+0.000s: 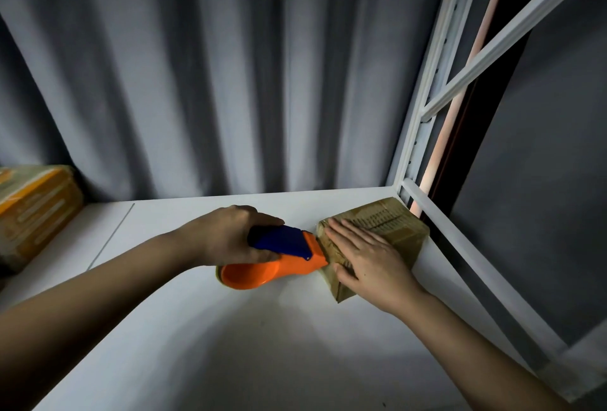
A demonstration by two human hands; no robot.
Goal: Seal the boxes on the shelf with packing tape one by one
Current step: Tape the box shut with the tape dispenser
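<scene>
Cardboard, light and easily dented: the box [374,239] sits under your flat, straight-fingered right hand [368,259], so press its top, not its edges. Its long axis runs away toward the shelf [203,328] corner. Your left hand [226,236] grips the dispenser [279,256], nose touching the box's near-left side.

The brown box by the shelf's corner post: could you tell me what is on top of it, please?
The right hand lies flat on the brown box, fingers straight. The tape dispenser, gripped by the left hand, meets its near-left edge. Whatever lies under the palm is hidden.
</scene>
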